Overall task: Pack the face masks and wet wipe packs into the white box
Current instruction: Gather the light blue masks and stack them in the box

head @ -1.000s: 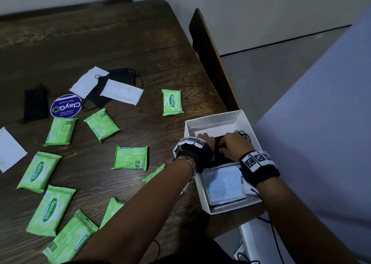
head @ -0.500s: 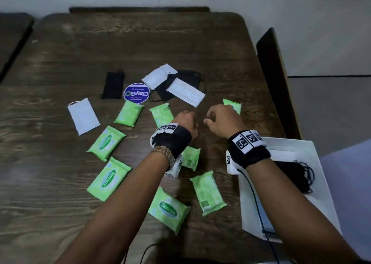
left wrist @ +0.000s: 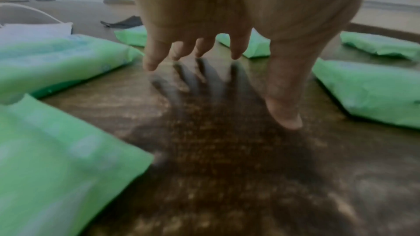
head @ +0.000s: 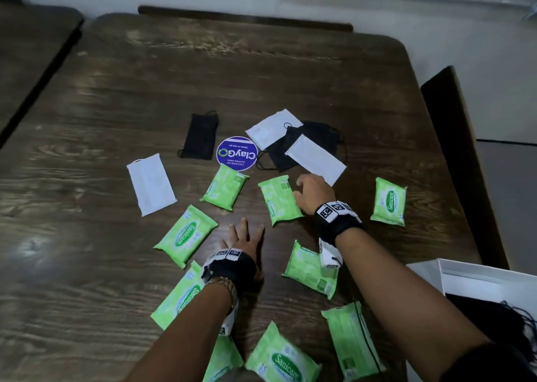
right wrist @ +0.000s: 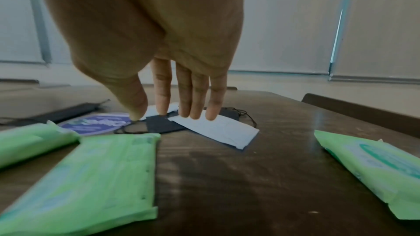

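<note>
Several green wet wipe packs lie scattered on the wooden table (head: 261, 70); one pack (head: 279, 200) sits just left of my right hand (head: 312, 191). That hand hovers with straight fingers (right wrist: 193, 96) reaching toward a white face mask (head: 315, 159) (right wrist: 218, 130) lying over a black mask (head: 308, 143). My left hand (head: 244, 236) is spread flat, empty, just above bare wood (left wrist: 204, 132) between packs. Another black mask (head: 200, 136) and white masks (head: 151, 184) (head: 271, 128) lie further out. The white box (head: 470, 277) sits at the lower right with black masks inside.
A round blue ClayGo sticker (head: 236, 153) lies among the masks. A dark chair back (head: 453, 149) stands along the table's right edge. A second table (head: 26, 61) stands at the far left. Bare wood spreads across the far half of the table.
Both hands have come out of the white box and moved left over the table. The right hand has reached forward to the white mask; the left hand has opened flat between the packs.
</note>
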### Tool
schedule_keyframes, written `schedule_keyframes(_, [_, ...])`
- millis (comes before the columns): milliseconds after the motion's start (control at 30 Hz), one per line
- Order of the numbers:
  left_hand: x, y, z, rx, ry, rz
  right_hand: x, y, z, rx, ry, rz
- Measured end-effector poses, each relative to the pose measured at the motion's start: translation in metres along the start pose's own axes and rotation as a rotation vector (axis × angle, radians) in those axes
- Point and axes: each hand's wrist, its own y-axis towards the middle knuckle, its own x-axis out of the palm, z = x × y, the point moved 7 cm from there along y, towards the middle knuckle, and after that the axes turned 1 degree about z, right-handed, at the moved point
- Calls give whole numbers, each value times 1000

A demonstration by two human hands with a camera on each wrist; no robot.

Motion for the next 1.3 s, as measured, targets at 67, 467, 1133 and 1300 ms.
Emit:
schedule_keyframes(67, [8, 4, -1, -6, 7, -31, 4, 23, 12, 29, -6, 29])
schedule_keyframes(467, [20, 19, -3, -50, 23, -96, 24, 85, 52, 73, -246, 44])
schedule_keyframes(1133, [18, 18, -2, -58, 23, -127, 33, 85, 63, -46, -121, 216])
schedule_keyframes(1300, [19, 19, -2, -58, 14, -136, 11, 60, 47, 31, 59, 221])
